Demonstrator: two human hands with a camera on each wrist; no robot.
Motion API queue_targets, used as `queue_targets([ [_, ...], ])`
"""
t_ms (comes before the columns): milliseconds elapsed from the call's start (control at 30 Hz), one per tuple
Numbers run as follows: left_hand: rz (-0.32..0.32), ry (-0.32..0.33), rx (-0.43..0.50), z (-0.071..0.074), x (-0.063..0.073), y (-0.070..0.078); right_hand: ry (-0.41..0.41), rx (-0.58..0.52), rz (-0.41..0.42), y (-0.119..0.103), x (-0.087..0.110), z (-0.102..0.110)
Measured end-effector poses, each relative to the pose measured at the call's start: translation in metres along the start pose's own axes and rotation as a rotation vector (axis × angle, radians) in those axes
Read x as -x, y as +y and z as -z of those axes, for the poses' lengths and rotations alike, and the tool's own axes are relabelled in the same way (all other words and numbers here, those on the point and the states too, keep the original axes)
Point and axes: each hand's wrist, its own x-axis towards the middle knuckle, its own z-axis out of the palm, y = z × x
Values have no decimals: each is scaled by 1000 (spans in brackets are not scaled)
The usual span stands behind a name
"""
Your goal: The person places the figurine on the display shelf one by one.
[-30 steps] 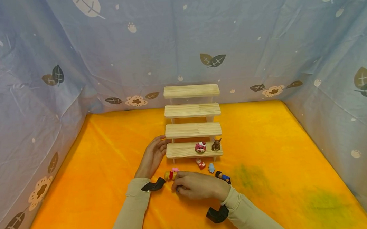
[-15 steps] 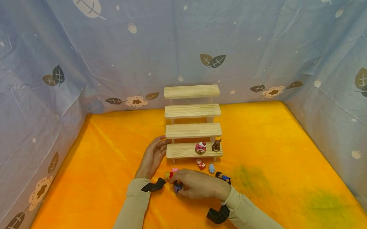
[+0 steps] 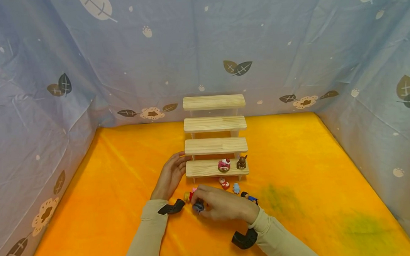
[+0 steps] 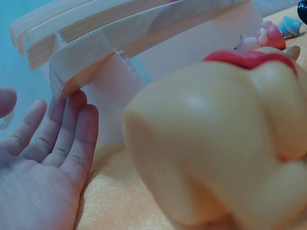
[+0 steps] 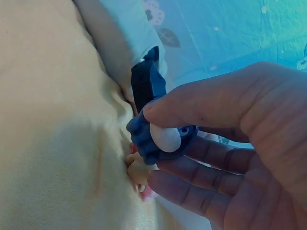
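Note:
My right hand [image 3: 223,204] pinches a small dark blue figurine [image 5: 141,136] with a white rounded belly, thumb on one side and fingers on the other. It is close over the orange cloth. Just left of it lies a yellow bear figurine [image 3: 187,197] in a red shirt, large in the left wrist view, with a pink figurine [image 3: 194,189] partly hidden behind. My left hand [image 3: 170,176] is palm-up with loosely extended fingers, its fingertips right at the left end of the lowest board of a wooden step shelf [image 3: 201,169].
On the lowest board stand a magenta bear figurine [image 3: 224,165] and a brown figurine [image 3: 241,162]. In front lie a red-and-white figurine [image 3: 224,183], a light blue figurine [image 3: 236,188] and a dark-haired figurine [image 3: 252,199] in blue. Patterned curtains [image 3: 146,61] enclose the cloth.
My right fingers have shifted and spread slightly around the dark blue figurine, so more of it shows now. My left hand and the shelf have stayed put.

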Motion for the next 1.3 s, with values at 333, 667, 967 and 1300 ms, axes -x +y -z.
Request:
queue_targets([
  [333, -9, -7, 10, 1, -1, -1, 48, -75, -23, 1, 0, 6],
  [667, -10, -4, 3, 0, -1, -1, 130, -79, 10, 1, 1, 14],
  [967, 0, 0, -10, 0, -1, -1, 171, -137, -19, 0, 3, 16],
  [1300, 3, 3, -27, 1, -1, -1, 197, -172, 6, -1, 2, 17],
])
